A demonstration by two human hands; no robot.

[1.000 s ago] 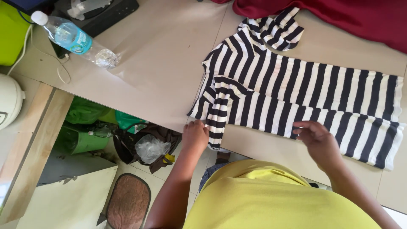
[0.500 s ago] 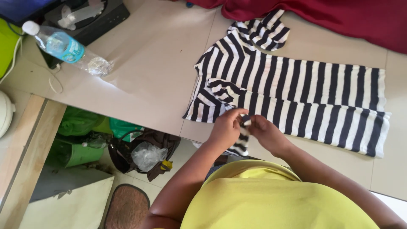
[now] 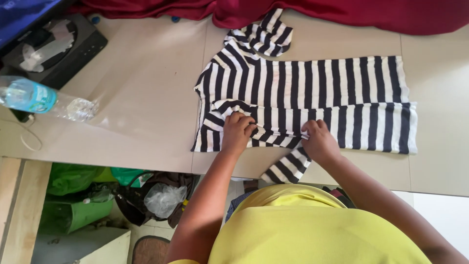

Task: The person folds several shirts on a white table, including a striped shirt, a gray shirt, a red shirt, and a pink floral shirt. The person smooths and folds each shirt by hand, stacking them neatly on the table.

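At the frame's centre, the left hand (image 3: 238, 131) and right hand (image 3: 318, 141) each keep a narrow grip on a sleeve fold of the striped shirt (image 3: 312, 93), flat on the table (image 3: 137, 98). Folding seems underway; next the sleeve likely needs smoothing inward.

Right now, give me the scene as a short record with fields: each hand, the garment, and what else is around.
left hand: on the near folded edge of the striped shirt, fingers curled into the fabric
right hand: pinching the same folded edge, further toward the hem
striped shirt: black and white, lying flat on the table, one sleeve hanging over the near edge
behind the shirt: dark red cloth
far left: plastic water bottle lying on its side, black device
below the table: green bags
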